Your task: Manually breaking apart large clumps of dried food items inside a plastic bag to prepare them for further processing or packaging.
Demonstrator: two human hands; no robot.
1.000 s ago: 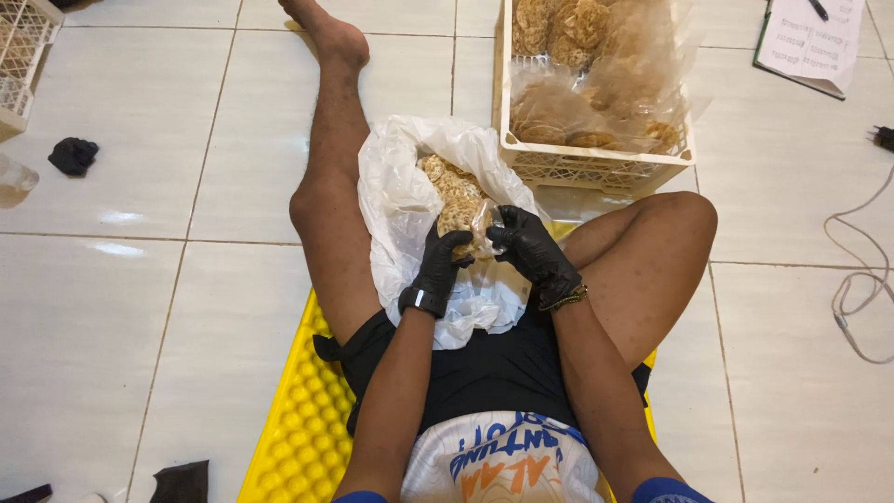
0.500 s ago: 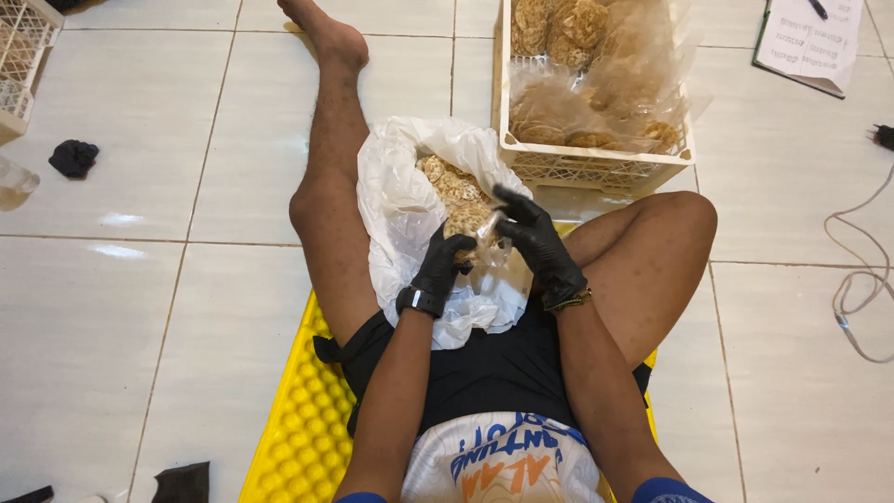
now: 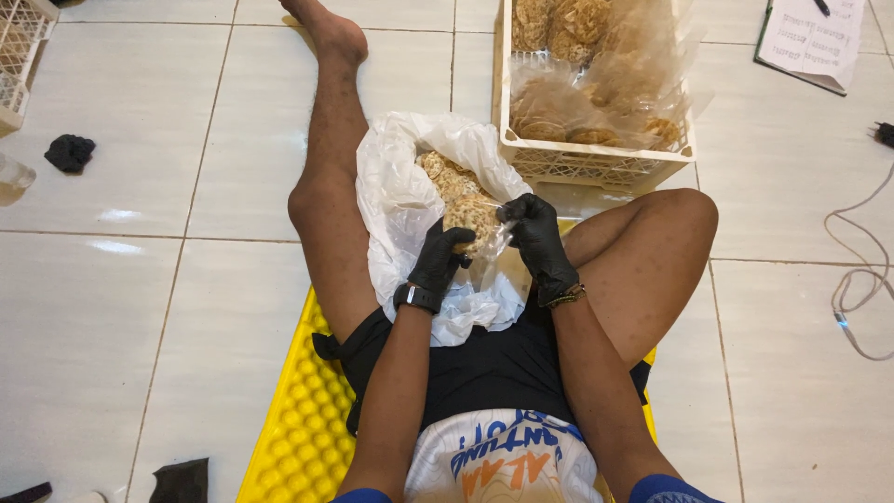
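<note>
A big white plastic bag (image 3: 400, 205) lies open between my legs, full of round tan crackers (image 3: 445, 177). Both hands wear black gloves. My left hand (image 3: 438, 263) cups a small clear bag holding a stack of crackers (image 3: 475, 219) from below. My right hand (image 3: 535, 237) pinches that small bag's top edge on the right side. The small bag sits over the mouth of the white bag.
A white plastic crate (image 3: 596, 163) holding several filled clear bags of crackers stands just beyond my right knee. I sit on a yellow bumpy mat (image 3: 293, 438) on white floor tiles. A clipboard with paper (image 3: 810, 42) lies far right, a white cable (image 3: 861, 279) at right, a black cloth (image 3: 70, 151) at left.
My right hand has shifted from gripping the small bag's side to pinching its top edge; the left hand stays under it.
</note>
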